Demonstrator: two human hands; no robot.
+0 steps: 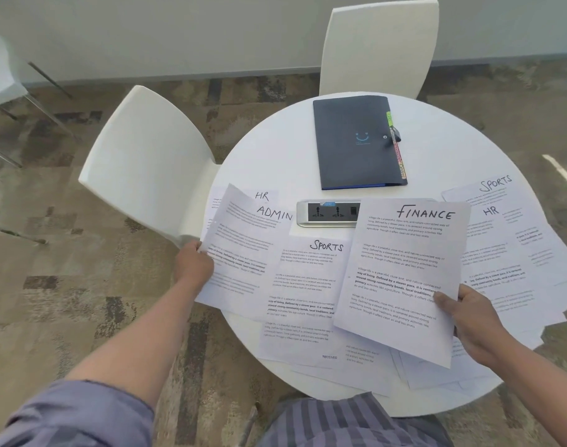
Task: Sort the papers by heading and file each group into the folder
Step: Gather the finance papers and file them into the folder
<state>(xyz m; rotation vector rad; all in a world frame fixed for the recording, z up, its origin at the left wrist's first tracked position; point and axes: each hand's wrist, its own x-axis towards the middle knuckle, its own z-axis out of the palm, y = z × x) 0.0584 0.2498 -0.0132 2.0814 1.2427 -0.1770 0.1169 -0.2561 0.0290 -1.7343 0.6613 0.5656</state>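
Printed sheets with handwritten headings lie spread over the round white table [275, 156]. My left hand [193, 264] grips the left edge of the ADMIN sheet [243, 246], lifted at the table's left side; an HR sheet [263, 195] peeks out behind it. My right hand [469, 321] pinches the lower right of the FINANCE sheet [401, 272], held above the pile. A SPORTS sheet [304, 291] lies flat between them. On the right lie another SPORTS sheet [492, 188] and another HR sheet [501, 240]. The dark folder [356, 143] lies closed at the table's far side.
A socket panel [330, 213] is set into the middle of the table. Two white chairs stand at the table, one on the left [146, 162] and one at the back [379, 43]. More sheets overhang the near right edge [437, 375]. Patterned carpet surrounds everything.
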